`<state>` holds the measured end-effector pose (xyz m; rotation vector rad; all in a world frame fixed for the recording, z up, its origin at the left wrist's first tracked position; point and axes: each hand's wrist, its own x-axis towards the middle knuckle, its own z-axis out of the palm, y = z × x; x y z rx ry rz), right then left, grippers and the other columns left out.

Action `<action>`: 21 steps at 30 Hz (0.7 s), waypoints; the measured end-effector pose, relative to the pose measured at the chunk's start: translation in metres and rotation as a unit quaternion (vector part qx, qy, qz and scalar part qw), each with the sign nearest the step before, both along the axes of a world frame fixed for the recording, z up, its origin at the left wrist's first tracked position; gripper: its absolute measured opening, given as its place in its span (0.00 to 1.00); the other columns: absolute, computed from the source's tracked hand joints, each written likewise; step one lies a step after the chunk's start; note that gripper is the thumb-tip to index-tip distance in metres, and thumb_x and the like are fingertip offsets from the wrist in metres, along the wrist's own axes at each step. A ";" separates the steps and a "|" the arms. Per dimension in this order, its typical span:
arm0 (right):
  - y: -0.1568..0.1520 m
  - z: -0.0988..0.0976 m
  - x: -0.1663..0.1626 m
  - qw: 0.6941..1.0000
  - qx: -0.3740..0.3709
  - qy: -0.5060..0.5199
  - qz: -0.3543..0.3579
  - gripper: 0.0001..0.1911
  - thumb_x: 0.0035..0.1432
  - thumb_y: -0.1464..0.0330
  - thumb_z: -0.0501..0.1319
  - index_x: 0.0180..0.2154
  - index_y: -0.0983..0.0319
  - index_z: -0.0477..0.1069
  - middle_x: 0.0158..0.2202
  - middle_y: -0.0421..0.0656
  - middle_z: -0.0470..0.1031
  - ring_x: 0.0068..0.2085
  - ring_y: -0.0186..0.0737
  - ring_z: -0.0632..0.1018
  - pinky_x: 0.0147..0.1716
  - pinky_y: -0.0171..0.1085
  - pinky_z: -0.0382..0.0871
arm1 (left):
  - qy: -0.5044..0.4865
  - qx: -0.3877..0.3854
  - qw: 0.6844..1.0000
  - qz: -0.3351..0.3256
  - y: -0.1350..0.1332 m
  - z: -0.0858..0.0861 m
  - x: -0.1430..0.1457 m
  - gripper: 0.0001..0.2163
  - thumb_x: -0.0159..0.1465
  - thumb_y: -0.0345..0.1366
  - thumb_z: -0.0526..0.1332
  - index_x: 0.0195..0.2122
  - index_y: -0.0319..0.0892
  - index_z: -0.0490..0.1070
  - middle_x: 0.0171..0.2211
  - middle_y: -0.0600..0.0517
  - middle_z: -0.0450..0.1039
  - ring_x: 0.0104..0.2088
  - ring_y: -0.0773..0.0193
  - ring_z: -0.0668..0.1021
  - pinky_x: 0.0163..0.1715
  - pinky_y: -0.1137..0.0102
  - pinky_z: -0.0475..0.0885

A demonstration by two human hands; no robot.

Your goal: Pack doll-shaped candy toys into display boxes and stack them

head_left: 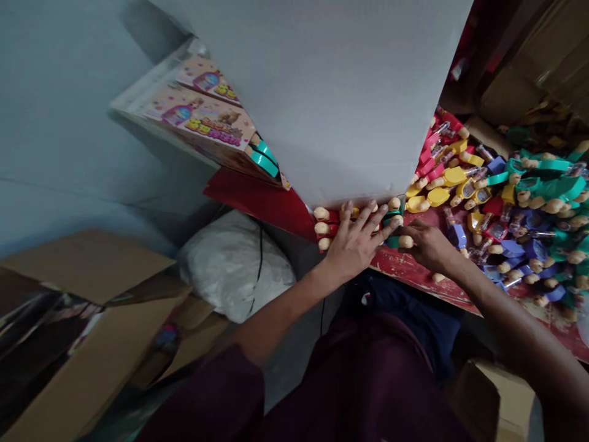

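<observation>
The left hand [355, 248] points toward two o'clock, palm down, fingers fanned apart over a row of ball-headed toys [323, 229] beneath the white cardboard [359, 98] at its twelve o'clock. The right hand [429, 247], forearm angled toward ten o'clock, has fingers bent at a teal ball-headed toy [405, 242] at its nine o'clock; whether they clamp it, I cannot tell.

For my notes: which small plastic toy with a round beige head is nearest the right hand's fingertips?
The green plastic toy with a beige head at the right hand: lowest in the picture of its column of three.
</observation>
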<state>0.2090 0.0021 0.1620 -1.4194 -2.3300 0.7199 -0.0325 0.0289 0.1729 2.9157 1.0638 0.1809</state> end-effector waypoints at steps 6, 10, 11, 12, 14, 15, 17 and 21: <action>0.009 0.016 -0.003 0.994 -0.052 -0.096 -0.032 0.15 0.61 0.70 0.68 0.51 0.62 0.77 0.43 0.50 0.78 0.42 0.46 0.79 0.42 0.40 0.73 | -0.004 0.004 1.000 -0.003 0.000 0.000 0.000 0.33 0.73 0.39 0.57 0.76 0.52 0.46 0.76 0.47 0.50 0.75 0.46 0.55 0.73 0.37 0.45; 0.007 0.021 -0.002 0.992 -0.061 -0.111 -0.022 0.16 0.63 0.69 0.67 0.53 0.61 0.77 0.42 0.49 0.76 0.39 0.44 0.78 0.41 0.38 0.71 | -0.001 0.006 1.000 0.001 0.001 -0.001 0.001 0.34 0.72 0.40 0.58 0.76 0.53 0.45 0.76 0.48 0.51 0.75 0.46 0.54 0.73 0.37 0.46; 0.007 0.021 -0.002 0.992 -0.059 -0.109 -0.014 0.16 0.63 0.69 0.66 0.53 0.61 0.77 0.42 0.49 0.76 0.39 0.44 0.78 0.41 0.38 0.71 | -0.002 0.005 1.000 0.002 0.001 -0.001 0.001 0.34 0.72 0.41 0.58 0.76 0.54 0.45 0.76 0.48 0.50 0.75 0.46 0.54 0.73 0.37 0.46; 0.007 0.020 -0.002 0.993 -0.057 -0.105 -0.009 0.16 0.63 0.69 0.66 0.53 0.61 0.77 0.42 0.50 0.76 0.40 0.44 0.78 0.41 0.39 0.71 | -0.003 0.004 1.000 0.003 0.001 -0.001 0.002 0.34 0.72 0.41 0.58 0.76 0.54 0.45 0.76 0.48 0.50 0.75 0.46 0.54 0.73 0.37 0.46; 0.009 0.020 -0.001 0.994 -0.057 -0.097 -0.012 0.16 0.63 0.69 0.67 0.52 0.61 0.78 0.42 0.49 0.77 0.39 0.44 0.78 0.41 0.39 0.71 | -0.007 0.001 1.000 0.004 0.001 -0.001 0.002 0.33 0.73 0.41 0.58 0.76 0.55 0.45 0.76 0.49 0.50 0.75 0.47 0.54 0.73 0.38 0.45; 0.011 0.019 0.000 0.994 -0.060 -0.094 -0.019 0.16 0.63 0.69 0.67 0.52 0.61 0.78 0.42 0.49 0.77 0.39 0.44 0.78 0.41 0.39 0.71 | -0.008 -0.002 1.000 0.005 0.001 -0.001 0.003 0.33 0.73 0.40 0.57 0.76 0.55 0.45 0.76 0.49 0.50 0.75 0.47 0.54 0.73 0.38 0.45; 0.016 0.017 0.000 0.993 -0.066 -0.096 -0.031 0.16 0.62 0.69 0.68 0.52 0.61 0.77 0.41 0.48 0.77 0.39 0.44 0.78 0.41 0.39 0.71 | -0.005 -0.008 1.000 0.008 0.001 0.000 0.003 0.33 0.73 0.41 0.57 0.76 0.55 0.45 0.76 0.49 0.50 0.75 0.47 0.54 0.73 0.37 0.45; 0.013 0.006 -0.001 0.996 -0.039 -0.071 -0.034 0.12 0.63 0.68 0.68 0.48 0.62 0.77 0.40 0.48 0.77 0.41 0.46 0.78 0.42 0.41 0.72 | -0.002 -0.011 1.000 0.012 0.000 0.002 0.003 0.34 0.72 0.41 0.59 0.76 0.54 0.46 0.76 0.48 0.51 0.75 0.46 0.54 0.73 0.38 0.44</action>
